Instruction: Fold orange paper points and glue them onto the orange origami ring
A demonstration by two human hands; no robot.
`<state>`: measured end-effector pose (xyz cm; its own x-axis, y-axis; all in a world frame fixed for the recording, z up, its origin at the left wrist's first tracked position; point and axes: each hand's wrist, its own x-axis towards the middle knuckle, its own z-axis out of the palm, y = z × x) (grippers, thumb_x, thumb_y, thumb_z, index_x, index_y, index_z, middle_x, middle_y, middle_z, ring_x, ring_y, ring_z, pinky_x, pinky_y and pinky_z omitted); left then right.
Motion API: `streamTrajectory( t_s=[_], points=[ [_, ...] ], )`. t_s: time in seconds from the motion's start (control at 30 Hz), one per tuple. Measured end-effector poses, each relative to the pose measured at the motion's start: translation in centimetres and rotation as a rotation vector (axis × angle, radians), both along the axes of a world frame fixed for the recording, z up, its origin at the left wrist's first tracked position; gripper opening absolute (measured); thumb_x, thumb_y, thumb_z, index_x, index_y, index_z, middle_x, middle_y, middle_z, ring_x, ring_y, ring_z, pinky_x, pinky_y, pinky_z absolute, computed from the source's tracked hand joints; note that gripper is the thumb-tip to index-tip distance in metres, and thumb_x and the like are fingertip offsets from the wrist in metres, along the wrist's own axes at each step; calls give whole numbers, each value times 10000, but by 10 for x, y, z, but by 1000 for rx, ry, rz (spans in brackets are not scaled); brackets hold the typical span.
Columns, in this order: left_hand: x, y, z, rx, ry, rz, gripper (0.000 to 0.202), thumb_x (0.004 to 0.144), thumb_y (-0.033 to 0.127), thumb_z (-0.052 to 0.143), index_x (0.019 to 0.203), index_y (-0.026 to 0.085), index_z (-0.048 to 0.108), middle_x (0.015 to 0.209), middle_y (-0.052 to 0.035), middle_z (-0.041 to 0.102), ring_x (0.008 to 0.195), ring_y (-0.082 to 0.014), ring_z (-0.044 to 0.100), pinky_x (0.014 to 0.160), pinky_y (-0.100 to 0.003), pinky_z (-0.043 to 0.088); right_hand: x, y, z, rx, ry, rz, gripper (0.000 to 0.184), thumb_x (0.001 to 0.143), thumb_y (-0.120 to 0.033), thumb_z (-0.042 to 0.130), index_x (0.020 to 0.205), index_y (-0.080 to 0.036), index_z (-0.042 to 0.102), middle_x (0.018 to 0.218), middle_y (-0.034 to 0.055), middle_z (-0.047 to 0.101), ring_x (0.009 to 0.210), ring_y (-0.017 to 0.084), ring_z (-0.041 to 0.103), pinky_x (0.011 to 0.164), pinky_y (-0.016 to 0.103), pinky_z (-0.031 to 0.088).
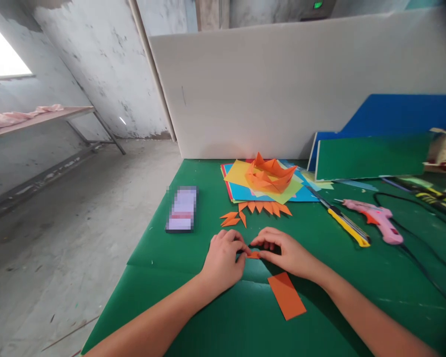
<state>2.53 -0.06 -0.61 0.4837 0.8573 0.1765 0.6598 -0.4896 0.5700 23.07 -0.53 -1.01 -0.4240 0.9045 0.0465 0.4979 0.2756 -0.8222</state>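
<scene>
Strip [253,255]: orange paper, small and narrow, apparently folded; ends partly covered by fingertips, so exact shape cannot be told. Long axis roughly crosswise, left to right; which end leads, cannot tell. Position: on or just above the tabletop [215,329], right of the phone [182,208] and nearer the wearer. Left hand [225,255] pinches its left end, thumb and fingers bent; right hand [282,250] has thumb and fingertips at its right end. Flat orange card [287,296]: right of the phone, nearer still. Pointed orange folds [265,208]: right of the phone.
</scene>
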Motion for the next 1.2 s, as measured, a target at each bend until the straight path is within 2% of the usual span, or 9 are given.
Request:
streamTrajectory(
  t_s=[0.13,0.2,0.33,0.47,0.57,0.7,0.83,1.07,1.2],
  points=[
    [-2,1,-1,18,-25,-13,171,778,95,604,791,228,710,910,-17,620,889,-200,532,815,-370,415,0,-4,2,83,-55,38,134,826,-214,668,951,-256,683,939,20,561,847,162,560,719,275,448],
    [-2,1,-1,37,-29,-35,175,790,93,589,795,223,705,900,-19,616,881,-195,534,814,-364,418,-1,-5,1,148,-67,58,87,869,-214,622,918,-249,684,916,23,567,868,168,556,748,288,441],
    [-2,2,0,67,-21,-95,70,803,170,627,835,199,682,899,-31,609,858,-192,537,817,-354,430,-3,-3,-2,261,-75,71,153,938,-228,512,886,-219,656,895,41,594,883,183,552,761,311,433],
    [-1,4,-1,48,3,-118,45,813,228,659,804,185,651,860,-30,614,829,-192,545,802,-338,433,-8,-3,-1,272,-61,56,173,945,-248,491,860,-213,637,859,46,621,858,190,563,761,321,439],
    [1,5,0,19,-47,-98,59,850,187,594,804,177,629,836,-30,619,813,-185,549,785,-318,424,-8,-5,-1,199,9,-12,155,931,-317,523,903,-220,640,855,47,635,794,180,570,711,304,454],
    [4,4,3,-203,-237,-5,80,858,210,565,801,181,612,724,9,581,655,-132,502,625,-247,394,-8,-5,-4,55,153,-154,266,825,-444,657,955,-213,639,846,35,639,684,153,554,616,266,464],
    [6,1,4,-378,-370,45,108,836,266,579,787,178,618,677,28,547,591,-107,442,548,-218,346,-11,-5,-4,4,217,-145,252,840,-445,635,812,-195,644,762,19,624,683,150,550,606,253,438],
    [7,0,8,-388,-407,14,105,792,250,599,740,167,640,694,11,568,606,-106,437,564,-220,341,-15,-8,-2,-178,359,-83,361,881,-483,558,700,-174,604,625,-11,554,571,112,484,536,231,391],
    [7,2,10,-488,-482,-37,180,807,314,594,738,155,645,701,-10,609,628,-117,479,588,-227,374,-16,-8,-3,-312,449,-90,422,894,-529,512,682,-170,583,614,0,579,549,108,496,543,231,419]
  ],
)
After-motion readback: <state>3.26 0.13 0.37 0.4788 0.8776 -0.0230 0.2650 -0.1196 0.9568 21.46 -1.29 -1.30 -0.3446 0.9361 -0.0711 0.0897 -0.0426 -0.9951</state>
